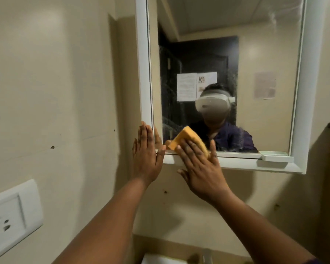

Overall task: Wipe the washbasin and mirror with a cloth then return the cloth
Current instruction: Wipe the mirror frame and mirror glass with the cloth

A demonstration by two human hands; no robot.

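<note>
Right hand [198, 164] flat, pressing orange cloth [187, 139] on mirror [255, 54] bottom-left corner | left hand [147, 157] flat, fingers straight, bracing frame [144, 73] | unwiped glass lies up and right.

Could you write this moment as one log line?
step: wiping mirror | right hand: presses cloth on glass | left hand: flat on frame
</note>
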